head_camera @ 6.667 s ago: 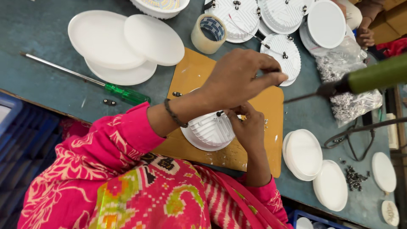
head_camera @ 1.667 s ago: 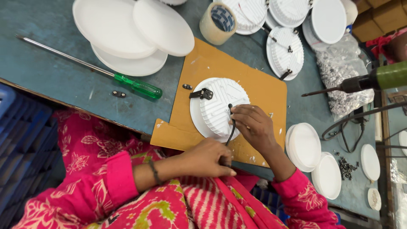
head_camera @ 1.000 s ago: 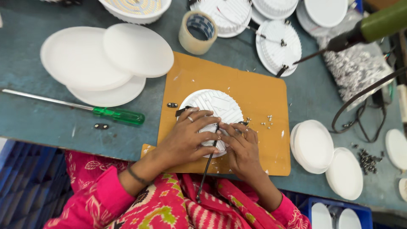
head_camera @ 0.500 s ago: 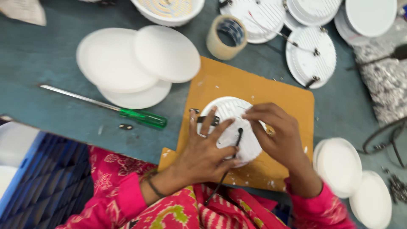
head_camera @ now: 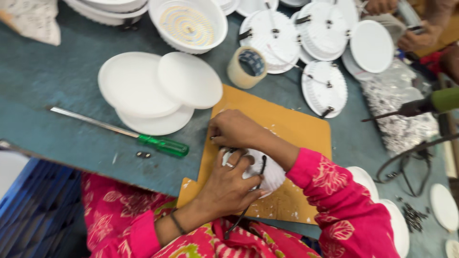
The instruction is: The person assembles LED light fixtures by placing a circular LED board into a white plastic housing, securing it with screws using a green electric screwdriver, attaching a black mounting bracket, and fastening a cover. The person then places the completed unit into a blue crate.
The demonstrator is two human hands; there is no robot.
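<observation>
Board (head_camera: 291,129) of orange wood anchors my head view: on its near part lies the white ribbed lamp housing (head_camera: 270,174), my left hand (head_camera: 229,184) clasping it, right hand (head_camera: 234,129) pinching its far edge; green screwdriver (head_camera: 162,144) lies left of it.

We are now reaching our right hand (head_camera: 235,128) across to the far-left rim of the white ribbed disc (head_camera: 267,173), while our left hand (head_camera: 229,186) is covering its near-left side.
</observation>
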